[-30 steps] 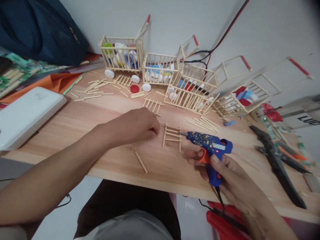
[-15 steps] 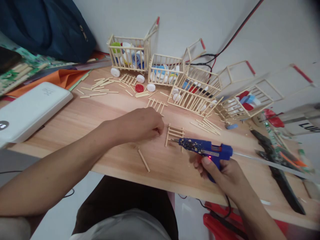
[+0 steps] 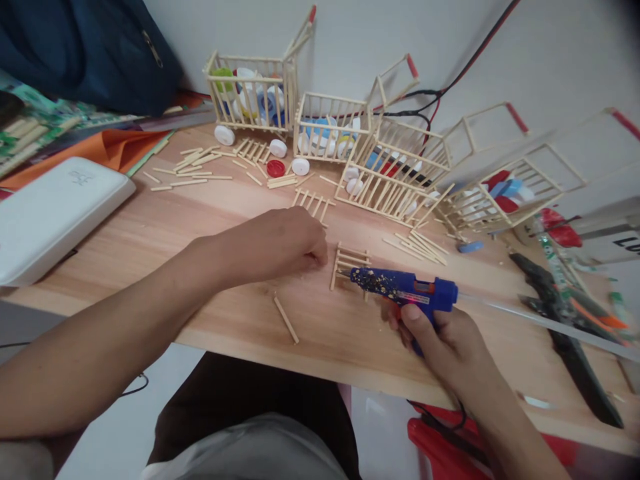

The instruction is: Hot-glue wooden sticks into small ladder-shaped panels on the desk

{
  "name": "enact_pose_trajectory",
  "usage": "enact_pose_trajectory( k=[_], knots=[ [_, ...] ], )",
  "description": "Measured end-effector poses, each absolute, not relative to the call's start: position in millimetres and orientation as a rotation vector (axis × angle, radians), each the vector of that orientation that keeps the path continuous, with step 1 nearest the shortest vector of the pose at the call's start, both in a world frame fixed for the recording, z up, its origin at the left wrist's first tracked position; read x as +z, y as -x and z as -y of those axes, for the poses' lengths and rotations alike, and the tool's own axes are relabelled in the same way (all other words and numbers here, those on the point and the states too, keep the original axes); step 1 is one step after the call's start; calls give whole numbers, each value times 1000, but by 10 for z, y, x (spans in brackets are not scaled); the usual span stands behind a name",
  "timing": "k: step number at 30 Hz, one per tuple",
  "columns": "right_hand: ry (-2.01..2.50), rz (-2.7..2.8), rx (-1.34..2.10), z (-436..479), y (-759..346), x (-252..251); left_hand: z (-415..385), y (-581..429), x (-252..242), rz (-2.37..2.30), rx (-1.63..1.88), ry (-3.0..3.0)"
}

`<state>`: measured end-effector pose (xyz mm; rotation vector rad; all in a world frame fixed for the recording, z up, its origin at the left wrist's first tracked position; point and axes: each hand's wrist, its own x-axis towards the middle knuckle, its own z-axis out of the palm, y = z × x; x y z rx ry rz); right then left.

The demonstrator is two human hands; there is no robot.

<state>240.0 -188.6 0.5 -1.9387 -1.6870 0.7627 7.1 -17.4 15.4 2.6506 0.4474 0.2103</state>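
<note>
My right hand (image 3: 440, 337) is wrapped round a blue glue gun (image 3: 405, 288) with a clear glue stick (image 3: 530, 317) out of its back. The gun's nozzle points left, at the left side of a small ladder-like panel of wooden sticks (image 3: 350, 257) lying on the table. My left hand (image 3: 293, 243) is curled just left of that panel, its fingertips turned down and mostly hidden, so anything in them cannot be made out. One loose stick (image 3: 286, 321) lies nearer the table's front edge. A second stick panel (image 3: 314, 203) lies behind my left hand.
Miniature stick-built carts (image 3: 253, 93) holding bottle caps stand along the wall. Loose sticks (image 3: 193, 173) and a red cap (image 3: 275, 168) lie before them. A white power bank (image 3: 63, 213) sits at left, black cutters (image 3: 570, 347) at right. Cables run up the wall.
The glue gun's nozzle has shifted slightly left and up over the panel. My left hand stays nearly in place. The whole view has tilted a little.
</note>
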Motion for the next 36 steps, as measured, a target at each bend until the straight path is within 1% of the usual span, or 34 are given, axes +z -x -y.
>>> enact_pose_trajectory(
  k=[8,15,26,36],
  knots=[
    [1946,1732,753,1884,-2453,-32,176,-74,173,-442,169,-2654],
    [1969,1727,682,1873,-2419,-5,148,-61,130,-383,219,-2655],
    [1971,1716,668,1891,-2419,-32,216,-85,270,-227,118,-2573],
    [1972,1726,664,1879,-2405,-34,261,-98,232,-232,110,-2576]
  ],
)
